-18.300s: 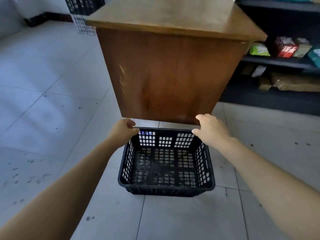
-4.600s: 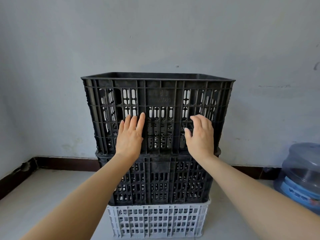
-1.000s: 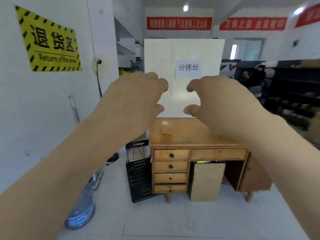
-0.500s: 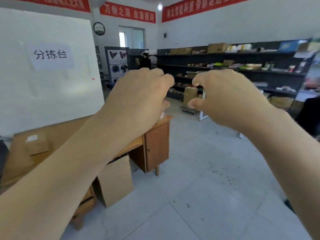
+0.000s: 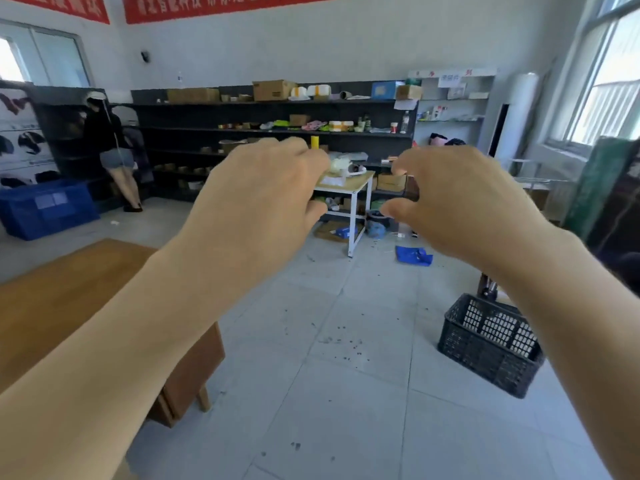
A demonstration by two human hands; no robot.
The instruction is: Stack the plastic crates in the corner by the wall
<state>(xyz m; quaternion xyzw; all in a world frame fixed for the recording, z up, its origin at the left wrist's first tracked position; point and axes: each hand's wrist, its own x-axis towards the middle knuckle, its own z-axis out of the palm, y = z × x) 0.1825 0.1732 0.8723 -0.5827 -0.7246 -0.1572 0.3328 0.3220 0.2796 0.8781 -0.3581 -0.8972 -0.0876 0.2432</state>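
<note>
View's just swung round to the shelves, so it's fetch-the-next-one time, I guess. Blue bin at the floor's far left, contents hidden. Left hand and right hand up front, fingers loosely curled, holding nothing. Black crate now in sight near the floor's right edge, looks empty.

Wooden tabletop lower left, blue bin far left, stocked dark shelves along back wall, small white-legged table, blue bag on floor

A crate sits on the floor right, desk left, shelves behind.
</note>
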